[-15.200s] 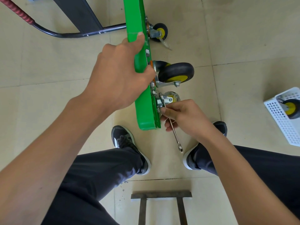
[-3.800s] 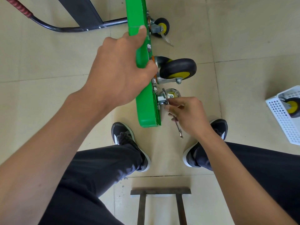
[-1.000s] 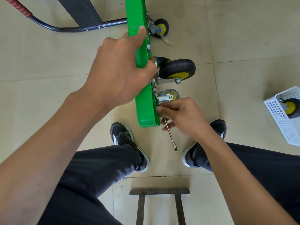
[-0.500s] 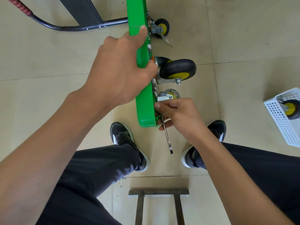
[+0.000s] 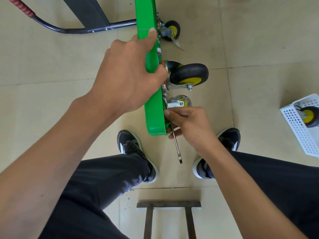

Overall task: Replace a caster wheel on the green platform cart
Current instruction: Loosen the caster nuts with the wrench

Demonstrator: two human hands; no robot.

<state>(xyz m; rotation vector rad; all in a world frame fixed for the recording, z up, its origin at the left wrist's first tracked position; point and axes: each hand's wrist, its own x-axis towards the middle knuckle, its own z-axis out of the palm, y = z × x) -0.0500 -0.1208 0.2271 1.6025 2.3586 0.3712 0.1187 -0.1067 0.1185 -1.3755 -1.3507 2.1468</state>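
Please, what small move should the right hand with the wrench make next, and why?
Probably swing the wrench through another short stroke. The right hand grips it with its head at the caster's mounting plate, under the green platform, which the left hand holds steady on its edge. The caster is still attached.

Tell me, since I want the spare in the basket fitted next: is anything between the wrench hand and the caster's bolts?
Nothing visible. The right hand holds the wrench right at the caster plate against the cart; the bolt itself is hidden behind the fingers. The left hand grips the cart's edge farther up.
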